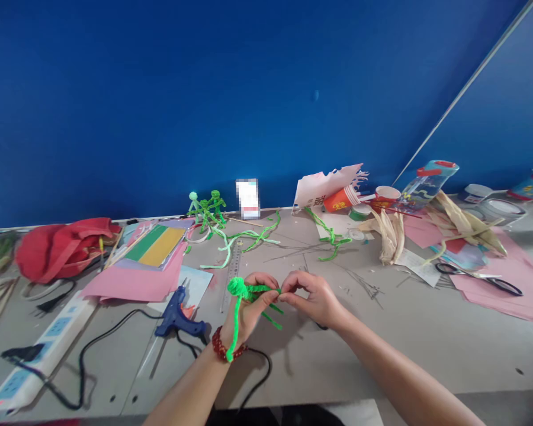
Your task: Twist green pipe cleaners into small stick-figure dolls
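A bright green pipe-cleaner figure [237, 287] with a coiled round head is held above the table in front of me. My left hand [254, 299] grips its body, and one long limb hangs down over the bead bracelet [222, 346] on that wrist. My right hand [310, 294] pinches the tip of a limb, close against my left fingertips. Two more limb ends poke out below my left hand. Beyond the hands lie loose green pipe cleaners [262, 236] and a metal ruler [234, 266].
A blue glue gun [177, 316] and its cord lie left, near a white power strip [44, 349]. Finished green figures [206, 207] stand by the blue wall. Scissors [479, 278], paper cups [342, 198], dried husks [388, 234] and a water bottle [429, 183] are at right.
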### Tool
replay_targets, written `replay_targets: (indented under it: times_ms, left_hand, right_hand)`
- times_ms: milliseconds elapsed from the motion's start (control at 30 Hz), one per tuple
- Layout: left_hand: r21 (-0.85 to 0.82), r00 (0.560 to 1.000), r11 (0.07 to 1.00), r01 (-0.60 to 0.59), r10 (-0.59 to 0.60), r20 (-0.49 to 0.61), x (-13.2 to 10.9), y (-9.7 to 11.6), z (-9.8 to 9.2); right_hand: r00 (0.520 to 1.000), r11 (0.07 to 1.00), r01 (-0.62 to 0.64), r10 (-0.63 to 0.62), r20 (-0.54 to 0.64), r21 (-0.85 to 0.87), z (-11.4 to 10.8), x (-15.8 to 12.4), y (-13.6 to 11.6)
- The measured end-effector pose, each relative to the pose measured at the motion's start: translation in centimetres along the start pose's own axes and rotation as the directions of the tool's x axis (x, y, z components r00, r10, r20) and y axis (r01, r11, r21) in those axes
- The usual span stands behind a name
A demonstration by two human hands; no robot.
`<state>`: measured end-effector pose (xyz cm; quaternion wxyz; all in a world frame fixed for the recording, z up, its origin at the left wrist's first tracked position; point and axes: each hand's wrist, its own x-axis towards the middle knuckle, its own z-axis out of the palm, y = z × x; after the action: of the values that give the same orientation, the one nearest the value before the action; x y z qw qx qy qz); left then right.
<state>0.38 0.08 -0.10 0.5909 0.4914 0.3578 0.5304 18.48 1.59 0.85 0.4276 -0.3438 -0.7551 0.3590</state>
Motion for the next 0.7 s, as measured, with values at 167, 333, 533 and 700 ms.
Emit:
replay_targets:
  times_ms: [167,333,533,700]
  left_hand:
    - [-0.082,0.998,0.995,0.063,-0.064,-0.007,0.09,-0.07,0.06]
    - [-0.114,0.995,0.989,0.095,-0.095,0.003,0.09,0.14,0.21]
    - [-0.085,0.999,0.995,0.045,-0.043,0.022,0.14,-0.53,-0.11]
    - [-0.052,1.0,0.999,-0.002,0.003,0.022,0.01,-0.82,-0.16]
  right_hand:
    - [0.993,0.993,0.12,-0.12,-0.017,-0.007,0.09,0.02,0.08]
    - [0.967,0.967,0.25,-0.252,-0.024,-0.054,-0.14,0.25,0.21]
    - [0.984,0.985,0.173,-0.174,-0.029,-0.02,-0.19,0.22,0.15]
    - [1.0,0.988,0.007,-0.004,-0.014,0.152,-0.11,0.04,0.34]
